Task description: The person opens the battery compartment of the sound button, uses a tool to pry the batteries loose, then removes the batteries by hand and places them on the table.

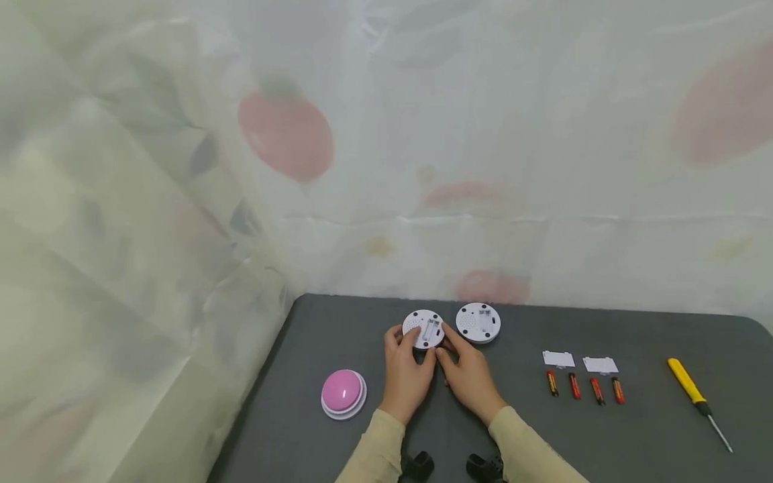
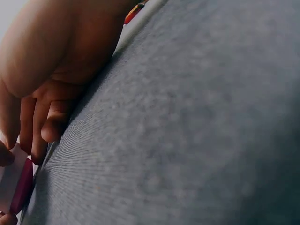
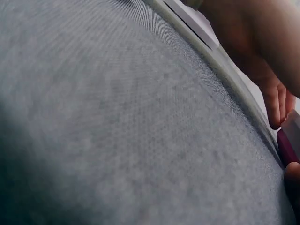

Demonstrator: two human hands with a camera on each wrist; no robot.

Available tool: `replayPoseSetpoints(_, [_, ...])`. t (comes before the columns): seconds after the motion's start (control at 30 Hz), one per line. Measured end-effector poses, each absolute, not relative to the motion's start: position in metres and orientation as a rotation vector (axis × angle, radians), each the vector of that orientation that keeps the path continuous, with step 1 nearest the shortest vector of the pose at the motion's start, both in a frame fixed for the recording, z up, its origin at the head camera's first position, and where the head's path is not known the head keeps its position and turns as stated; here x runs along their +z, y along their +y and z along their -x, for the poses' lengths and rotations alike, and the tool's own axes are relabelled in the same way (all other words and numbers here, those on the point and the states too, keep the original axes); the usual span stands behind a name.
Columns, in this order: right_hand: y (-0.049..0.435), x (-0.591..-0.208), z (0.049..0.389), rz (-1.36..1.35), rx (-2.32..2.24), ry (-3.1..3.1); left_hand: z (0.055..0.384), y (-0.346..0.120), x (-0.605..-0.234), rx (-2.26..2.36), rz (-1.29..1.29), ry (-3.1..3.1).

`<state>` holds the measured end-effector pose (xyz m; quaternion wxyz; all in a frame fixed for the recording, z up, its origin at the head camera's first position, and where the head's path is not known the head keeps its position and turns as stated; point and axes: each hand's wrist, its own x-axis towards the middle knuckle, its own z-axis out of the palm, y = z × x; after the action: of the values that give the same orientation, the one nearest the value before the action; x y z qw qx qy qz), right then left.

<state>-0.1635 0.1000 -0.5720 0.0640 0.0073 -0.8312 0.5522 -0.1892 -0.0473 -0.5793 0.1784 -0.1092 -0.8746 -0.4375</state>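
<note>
Near the back of the table, my left hand (image 1: 406,377) and right hand (image 1: 470,379) grip a round push-button device (image 1: 417,322) between them. Its white base faces up, showing speaker holes, dark feet and an uncovered battery compartment. The left thumb lies over the base, while the right fingers hold its right and near edge. In the left wrist view the device's white side (image 2: 11,180) shows above its pink part; the right wrist view gives the same pink part (image 3: 287,147) at the right edge. Just right of the hands lies a second upturned push-button device (image 1: 468,330), its battery compartment uncovered too.
A push-button device with a pink dome (image 1: 341,390) stands upright to the left. On the right, two white battery covers (image 1: 558,359) lie behind several red-and-black batteries (image 1: 574,386). A yellow-handled screwdriver (image 1: 688,382) is farther right. A patterned curtain (image 1: 392,168) hangs behind the table.
</note>
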Motion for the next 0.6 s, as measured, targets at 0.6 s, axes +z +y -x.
replayPoseSetpoints(0.6, [0.093, -0.565, 0.150, 0.029, 1.690, -2.424, 0.181, -0.052, -0.558, -1.276, 0.260, -2.618])
